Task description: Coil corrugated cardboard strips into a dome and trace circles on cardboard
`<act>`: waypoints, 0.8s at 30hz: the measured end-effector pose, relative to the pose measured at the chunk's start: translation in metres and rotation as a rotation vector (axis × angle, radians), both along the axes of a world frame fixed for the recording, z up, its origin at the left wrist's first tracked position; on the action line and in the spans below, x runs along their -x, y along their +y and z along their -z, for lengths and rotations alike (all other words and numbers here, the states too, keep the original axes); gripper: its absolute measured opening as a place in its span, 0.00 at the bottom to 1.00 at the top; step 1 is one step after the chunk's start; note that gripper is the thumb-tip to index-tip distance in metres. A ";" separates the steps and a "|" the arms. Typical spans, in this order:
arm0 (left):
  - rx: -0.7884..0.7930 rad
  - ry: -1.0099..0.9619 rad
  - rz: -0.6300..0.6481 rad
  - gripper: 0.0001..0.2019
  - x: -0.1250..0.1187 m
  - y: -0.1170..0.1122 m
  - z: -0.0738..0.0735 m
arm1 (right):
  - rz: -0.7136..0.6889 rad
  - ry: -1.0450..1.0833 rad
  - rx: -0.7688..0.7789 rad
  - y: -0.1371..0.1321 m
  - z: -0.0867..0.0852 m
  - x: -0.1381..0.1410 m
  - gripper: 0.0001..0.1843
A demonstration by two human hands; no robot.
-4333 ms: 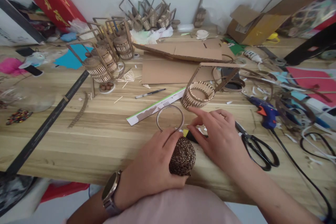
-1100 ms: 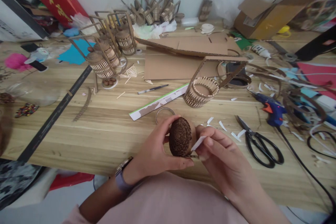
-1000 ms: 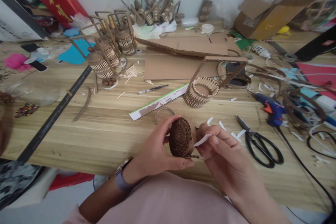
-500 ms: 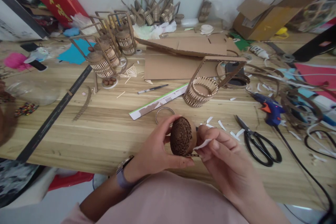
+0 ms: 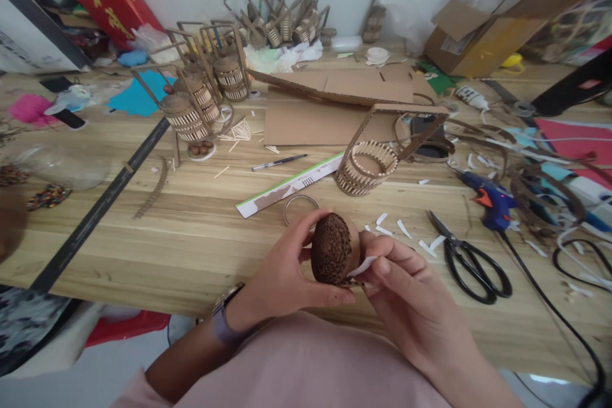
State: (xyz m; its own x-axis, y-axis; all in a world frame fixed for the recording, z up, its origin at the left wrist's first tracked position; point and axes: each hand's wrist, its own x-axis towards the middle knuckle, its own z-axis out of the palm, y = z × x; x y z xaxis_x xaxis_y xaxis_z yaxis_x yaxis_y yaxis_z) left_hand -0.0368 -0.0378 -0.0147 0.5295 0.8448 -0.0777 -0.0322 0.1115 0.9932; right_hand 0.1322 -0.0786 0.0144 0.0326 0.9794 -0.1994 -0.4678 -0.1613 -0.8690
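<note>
the cardboard roll [image 5: 333, 248] was dark brown with a honeycomb face; the paper strip [image 5: 362, 266] white; the scissors [image 5: 466, 261] black; the glue gun [image 5: 486, 196] blue and orange; the table [image 5: 191, 236] pale wood-grained.

The dome [image 5: 331, 248] was rough, matt corrugated cardboard. The strip [image 5: 362, 266] was smooth white paper. The table [image 5: 191, 242] was matt grained wood. The scissors [image 5: 466, 261] had glossy black plastic handles.

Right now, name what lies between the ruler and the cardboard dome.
A thin metal ring lies flat on the table, its near edge hidden behind the left hand holding the dome; the head view shows it.
</note>
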 end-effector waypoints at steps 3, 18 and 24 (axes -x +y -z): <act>0.002 -0.005 -0.002 0.48 0.000 0.000 -0.001 | -0.004 0.007 -0.003 0.000 0.000 0.000 0.12; 0.037 0.008 0.004 0.49 -0.002 0.001 -0.003 | 0.098 0.004 -0.034 0.002 0.001 -0.002 0.11; 0.045 -0.016 0.008 0.48 -0.002 0.002 -0.002 | 0.057 -0.022 -0.061 0.000 -0.001 -0.003 0.11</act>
